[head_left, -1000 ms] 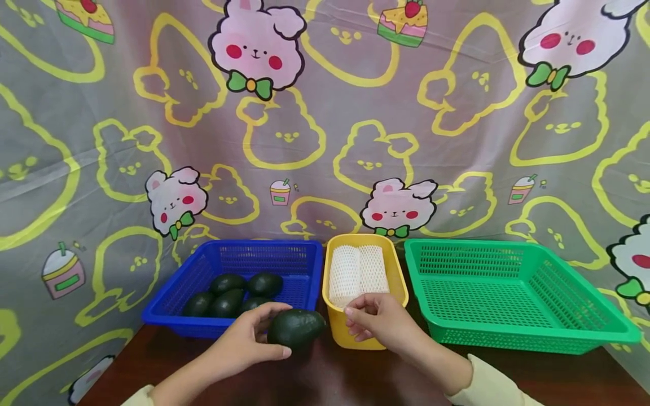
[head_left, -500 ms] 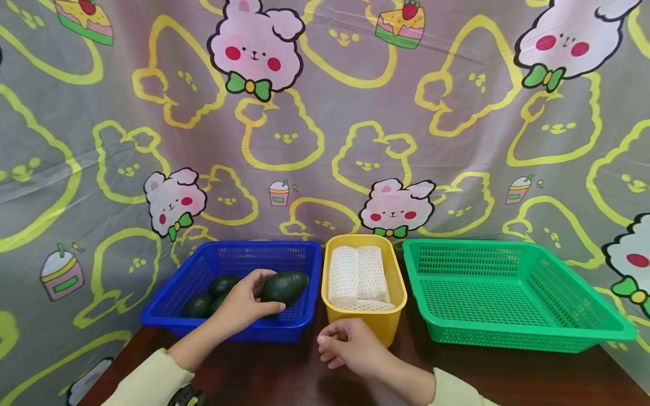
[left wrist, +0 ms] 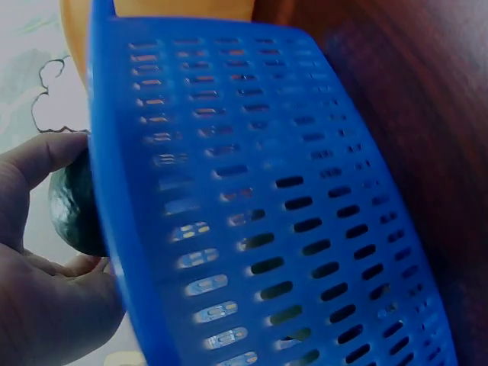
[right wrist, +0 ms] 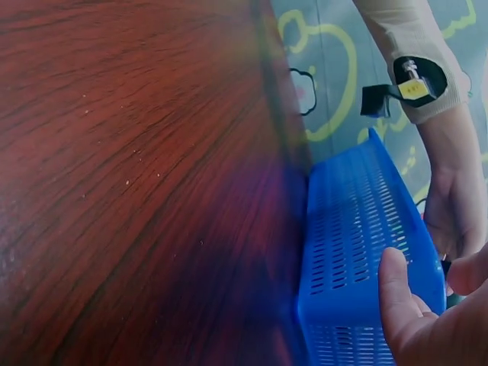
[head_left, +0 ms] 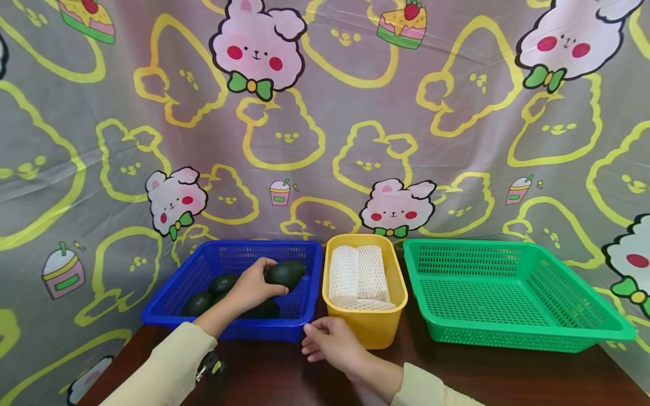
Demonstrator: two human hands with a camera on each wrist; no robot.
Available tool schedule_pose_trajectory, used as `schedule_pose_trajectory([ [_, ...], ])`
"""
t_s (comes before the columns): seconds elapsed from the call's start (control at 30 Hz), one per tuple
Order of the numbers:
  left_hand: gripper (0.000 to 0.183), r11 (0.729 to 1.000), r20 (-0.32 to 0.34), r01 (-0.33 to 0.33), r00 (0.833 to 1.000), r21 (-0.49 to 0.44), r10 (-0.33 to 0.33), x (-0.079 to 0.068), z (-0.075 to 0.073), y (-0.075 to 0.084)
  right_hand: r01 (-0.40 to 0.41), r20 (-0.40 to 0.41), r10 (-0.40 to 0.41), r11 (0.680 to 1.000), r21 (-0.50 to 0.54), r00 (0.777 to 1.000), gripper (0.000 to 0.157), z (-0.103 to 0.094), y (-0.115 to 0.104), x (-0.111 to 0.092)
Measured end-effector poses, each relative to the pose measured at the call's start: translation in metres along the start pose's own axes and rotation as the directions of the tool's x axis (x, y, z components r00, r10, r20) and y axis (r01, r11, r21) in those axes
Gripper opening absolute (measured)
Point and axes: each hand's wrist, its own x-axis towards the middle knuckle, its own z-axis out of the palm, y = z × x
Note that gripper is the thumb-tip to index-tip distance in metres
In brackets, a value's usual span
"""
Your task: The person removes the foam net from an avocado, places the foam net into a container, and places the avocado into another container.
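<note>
My left hand point(head_left: 252, 287) grips a dark green avocado point(head_left: 286, 274) over the right half of the blue basket point(head_left: 254, 323). In the left wrist view the basket's wall partly hides this avocado point(left wrist: 72, 200), with the thumb and fingers at its sides. Several other avocados point(head_left: 198, 304) lie in the basket, partly covered by the left arm. My right hand point(head_left: 332, 343) holds nothing; its fingers are loosely bent near the basket's front right corner, in front of the yellow bin point(head_left: 368, 326). The right wrist view shows its fingers overlapping the basket's corner.
White foam net sleeves point(head_left: 345, 276) fill much of the yellow bin, two rolls upright and another lying in front. A green basket point(head_left: 508, 336) stands to the right on the dark wooden table point(head_left: 274, 375). Behind everything hangs a patterned curtain point(head_left: 325, 113).
My left hand has carried the avocado back and slightly left, from in front of the blue basket to over it. My right hand has moved down and left, away from the yellow bin.
</note>
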Motion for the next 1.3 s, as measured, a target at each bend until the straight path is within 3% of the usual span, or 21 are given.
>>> schedule_pose_trajectory([
  [0.53,0.069,0.983,0.011,-0.009,1.000,0.183,0.007,0.027,0.023,-0.007,-0.023,-0.035,0.026,0.997,0.068,0.999,0.026,0.007,0.007,0.015],
  [0.9,0.062,0.959,0.035,0.021,0.999,0.283,-0.032,0.034,0.039,-0.008,-0.027,-0.039,0.030,0.997,0.077,0.999,0.023,0.009,0.009,0.018],
  [1.3,0.066,0.948,0.065,0.056,0.995,0.312,-0.080,0.040,0.050,-0.013,-0.021,-0.045,0.024,0.997,0.076,0.999,0.023,0.009,0.008,0.016],
])
